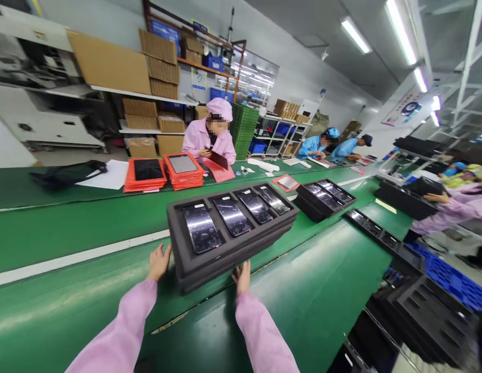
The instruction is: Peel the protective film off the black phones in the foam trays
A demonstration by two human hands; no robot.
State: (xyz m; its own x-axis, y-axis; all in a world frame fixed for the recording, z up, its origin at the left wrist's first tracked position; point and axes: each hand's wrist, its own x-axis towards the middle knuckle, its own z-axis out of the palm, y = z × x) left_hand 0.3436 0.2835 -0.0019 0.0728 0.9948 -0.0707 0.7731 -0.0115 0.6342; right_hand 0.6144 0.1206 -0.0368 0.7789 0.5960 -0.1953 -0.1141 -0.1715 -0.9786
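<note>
A stack of dark foam trays [204,261] lies on the green conveyor in front of me. Several black phone-like screens [202,228] with small white labels sit in the slots of the top tray. My left hand [159,262] is at the stack's left end, fingers stretched out and apart, its fingertips close against the foam. Along the near side, my right hand [243,278] reaches up to the lower edge with its fingers spread; their tips are partly hidden by the tray. Neither hand is wrapped around anything.
Another loaded foam tray stack [316,204] stands farther right, with a row of tray slots [371,228] beyond. Piles of red-orange sheets [184,173] lie opposite, before a seated co-worker [210,134]. Empty-slotted foam trays [431,316] and a blue pallet [451,274] are at right.
</note>
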